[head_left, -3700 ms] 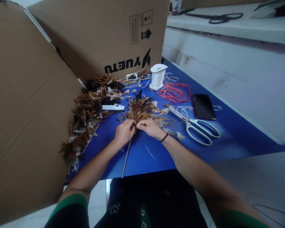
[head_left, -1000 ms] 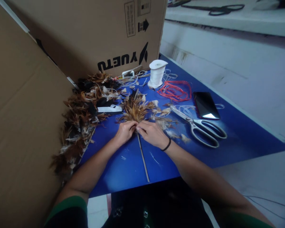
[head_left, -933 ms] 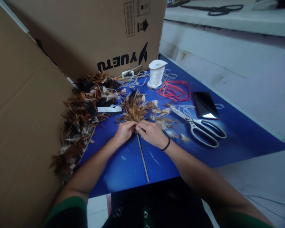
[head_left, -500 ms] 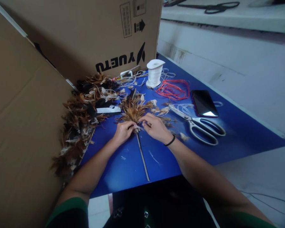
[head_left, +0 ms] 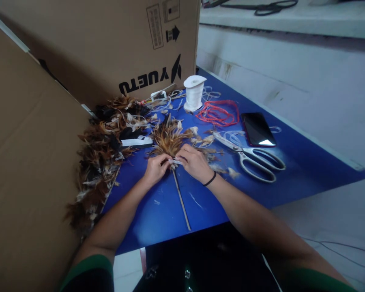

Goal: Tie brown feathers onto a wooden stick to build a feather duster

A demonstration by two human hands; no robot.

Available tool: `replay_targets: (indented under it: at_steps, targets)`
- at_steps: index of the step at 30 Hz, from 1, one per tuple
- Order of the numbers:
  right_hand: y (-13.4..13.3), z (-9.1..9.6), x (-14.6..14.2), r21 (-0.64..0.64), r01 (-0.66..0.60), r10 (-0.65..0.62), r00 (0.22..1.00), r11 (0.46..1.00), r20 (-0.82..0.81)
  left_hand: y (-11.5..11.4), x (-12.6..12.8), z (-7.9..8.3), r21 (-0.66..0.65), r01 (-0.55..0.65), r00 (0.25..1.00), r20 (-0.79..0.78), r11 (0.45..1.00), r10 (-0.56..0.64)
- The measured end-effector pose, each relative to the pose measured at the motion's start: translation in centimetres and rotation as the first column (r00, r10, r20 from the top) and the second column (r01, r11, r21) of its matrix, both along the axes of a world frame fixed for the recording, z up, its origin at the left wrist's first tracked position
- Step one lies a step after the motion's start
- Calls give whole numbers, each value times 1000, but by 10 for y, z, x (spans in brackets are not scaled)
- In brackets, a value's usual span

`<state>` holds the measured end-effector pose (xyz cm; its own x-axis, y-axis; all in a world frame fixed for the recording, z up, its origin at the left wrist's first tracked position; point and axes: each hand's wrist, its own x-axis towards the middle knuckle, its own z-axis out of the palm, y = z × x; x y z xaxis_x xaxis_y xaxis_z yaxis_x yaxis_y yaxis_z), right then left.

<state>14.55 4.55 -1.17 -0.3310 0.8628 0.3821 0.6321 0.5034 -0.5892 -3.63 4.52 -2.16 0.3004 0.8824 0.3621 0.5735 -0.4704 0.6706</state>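
Note:
A bundle of brown feathers [head_left: 167, 136] is gathered around the top of a thin stick [head_left: 181, 200], which points down toward the table's front edge. At the base of the feathers, my left hand [head_left: 156, 168] pinches one end of a short white ribbon [head_left: 175, 162]. From the other side my right hand [head_left: 196, 163], a dark band on its wrist, closes its fingers on the same ribbon. Both hands nearly meet over the stick. My fingertips partly hide the ribbon and the stick's upper part.
Scissors [head_left: 251, 157], a phone [head_left: 258, 129], red string [head_left: 219, 113] and a white ribbon spool [head_left: 194, 94] lie right and behind on the blue table [head_left: 158, 221]. Heaped feathers [head_left: 103, 162] line the left, against a cardboard box [head_left: 109, 48].
My right hand has shifted slightly left, closer to my left hand, and its fingers now rest on the ribbon. The ribbon lies more level. The whole view has shifted a little.

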Motion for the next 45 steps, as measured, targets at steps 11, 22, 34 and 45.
replay_targets:
  at_steps: [11,22,34,45]
  targets:
    - [6,-5,0,-130,43,-48,998,991,-36,-2,3,-3,-307,-31,932,335,951,138]
    - [17,-15,-11,-512,-67,-222,847,857,-483,-2,4,-4,-111,-262,938,204,959,280]
    - [17,9,-34,-722,-314,-572,452,616,-685,8,2,-15,-293,-270,793,473,917,384]
    - [18,-2,-60,-693,-162,-596,399,702,-697,5,16,-15,-519,-289,445,671,804,593]
